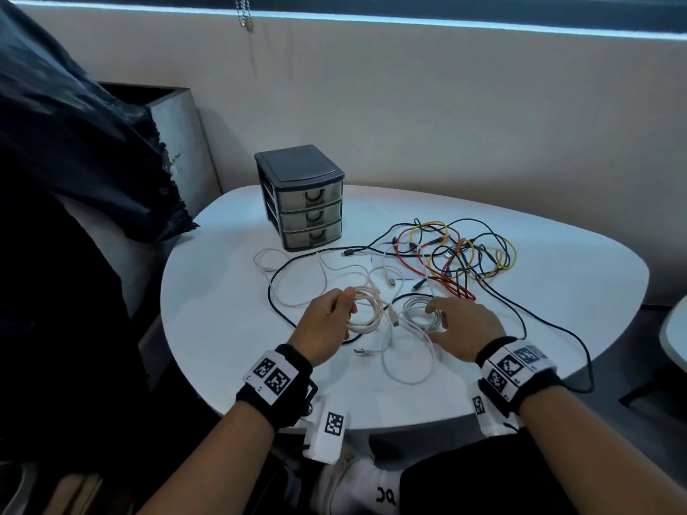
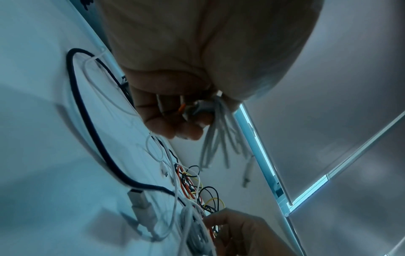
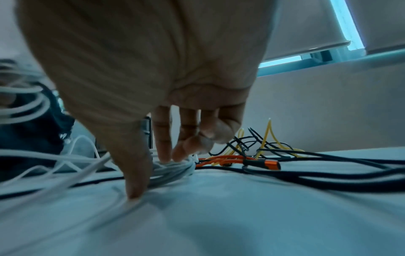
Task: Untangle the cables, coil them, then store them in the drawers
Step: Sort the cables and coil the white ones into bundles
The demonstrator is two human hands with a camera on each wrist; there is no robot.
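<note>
Partly coiled white cable [image 1: 366, 308], tangled

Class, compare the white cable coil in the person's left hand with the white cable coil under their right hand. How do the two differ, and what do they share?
1. The left hand grips the cream coil and lifts it; the grey-white coil lies flat on the table.
2. The cream coil is pinched by curled fingers; the right hand only presses the grey-white coil with straight fingertips.
3. The cream coil looks warmer in colour.

Both are wound into several loops, and neither is in the drawers yet.
</note>
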